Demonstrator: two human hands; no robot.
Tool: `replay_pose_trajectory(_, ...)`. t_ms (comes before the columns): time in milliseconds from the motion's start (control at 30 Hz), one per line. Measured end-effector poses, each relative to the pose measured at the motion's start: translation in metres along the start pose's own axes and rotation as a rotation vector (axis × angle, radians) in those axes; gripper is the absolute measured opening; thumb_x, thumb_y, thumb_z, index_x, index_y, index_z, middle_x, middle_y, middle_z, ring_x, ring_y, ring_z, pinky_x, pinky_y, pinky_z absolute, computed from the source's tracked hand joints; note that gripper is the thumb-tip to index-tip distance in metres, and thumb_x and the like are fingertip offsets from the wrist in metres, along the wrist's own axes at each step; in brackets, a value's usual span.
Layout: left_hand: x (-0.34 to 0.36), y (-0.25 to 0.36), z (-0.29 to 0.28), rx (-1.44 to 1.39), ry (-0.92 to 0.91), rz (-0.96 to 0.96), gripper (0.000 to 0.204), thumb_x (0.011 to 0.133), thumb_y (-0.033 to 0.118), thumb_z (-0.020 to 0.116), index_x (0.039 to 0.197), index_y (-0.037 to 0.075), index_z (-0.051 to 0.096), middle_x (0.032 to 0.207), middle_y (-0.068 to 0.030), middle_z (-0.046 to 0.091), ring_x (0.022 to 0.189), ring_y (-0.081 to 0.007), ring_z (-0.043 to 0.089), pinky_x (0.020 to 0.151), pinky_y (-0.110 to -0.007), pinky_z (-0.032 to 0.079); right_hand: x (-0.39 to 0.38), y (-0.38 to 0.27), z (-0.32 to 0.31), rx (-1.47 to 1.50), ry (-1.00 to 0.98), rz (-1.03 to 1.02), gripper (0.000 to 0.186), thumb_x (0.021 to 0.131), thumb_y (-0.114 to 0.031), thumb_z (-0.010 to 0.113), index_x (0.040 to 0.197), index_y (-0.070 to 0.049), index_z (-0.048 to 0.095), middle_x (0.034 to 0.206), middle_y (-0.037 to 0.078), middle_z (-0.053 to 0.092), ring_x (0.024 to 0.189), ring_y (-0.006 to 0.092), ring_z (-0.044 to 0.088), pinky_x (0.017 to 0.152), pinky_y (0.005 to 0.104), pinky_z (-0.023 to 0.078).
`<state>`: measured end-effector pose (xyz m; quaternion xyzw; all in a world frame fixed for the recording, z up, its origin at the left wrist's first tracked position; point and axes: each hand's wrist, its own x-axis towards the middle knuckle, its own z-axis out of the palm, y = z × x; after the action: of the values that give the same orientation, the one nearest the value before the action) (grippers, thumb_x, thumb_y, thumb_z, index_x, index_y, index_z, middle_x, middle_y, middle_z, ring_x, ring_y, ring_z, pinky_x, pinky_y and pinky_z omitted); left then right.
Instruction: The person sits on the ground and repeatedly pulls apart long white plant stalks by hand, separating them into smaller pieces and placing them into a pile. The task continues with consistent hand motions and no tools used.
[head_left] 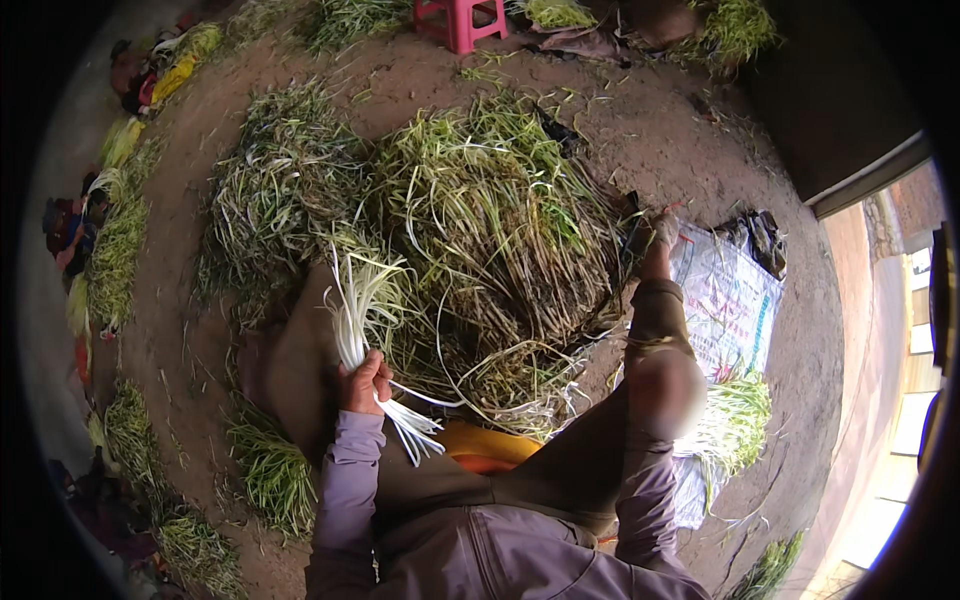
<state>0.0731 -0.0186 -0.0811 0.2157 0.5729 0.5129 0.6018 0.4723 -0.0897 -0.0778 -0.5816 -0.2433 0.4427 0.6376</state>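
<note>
My left hand (365, 386) is closed around a bunch of long, thin chive-like stalks (350, 325), white with pale-green tips. Its white ends stick out below my fist, toward the right. Over my right knee, my right hand (664, 395) is a blur, and its fingers cannot be made out. Close to it, a heap of white and light-green stalks (738, 420) lies on a printed plastic sheet (728, 300). Between my legs and beyond spreads a big pile of tangled, partly brown stalks (490, 220).
Loose cut greens (285, 170) lie on the dirt floor at the far left, with another bunch (275, 470) beside my left leg. A pink plastic stool (462, 22) stands at the far side. Black plastic (762, 240) lies by the sheet. Other people sit along the left edge.
</note>
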Motion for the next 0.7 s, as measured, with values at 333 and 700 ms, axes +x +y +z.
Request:
replay_pose_trajectory(333,-0.018,0.003,0.028,0.010,-0.039,-0.025,0.018,0.078,0.019,0.063,0.081,0.003,0.055,0.060,-0.0097,0.056,0.035,-0.0099,0.040,0.031,-0.021,0.029,-0.048,0.041,0.134,-1.096,-0.805,-0.311,0.019,0.082,-0.026,0.052,0.087,-0.009,0.059,0.077,0.012,0.060,0.067,0.0301,0.059,0.058,0.0383,0.047)
replay_pose_trajectory(700,-0.026,-0.004,0.050,-0.044,-0.011,-0.079,0.016,0.077,0.017,0.064,0.080,0.005,0.054,0.061,-0.0099,0.058,0.033,-0.0084,0.039,0.031,-0.021,0.028,-0.073,0.051,0.190,-0.935,-0.630,-0.776,0.017,0.069,-0.019,0.063,0.081,-0.009,0.057,0.063,0.007,0.054,0.055,0.0250,0.057,0.045,0.0351,0.045)
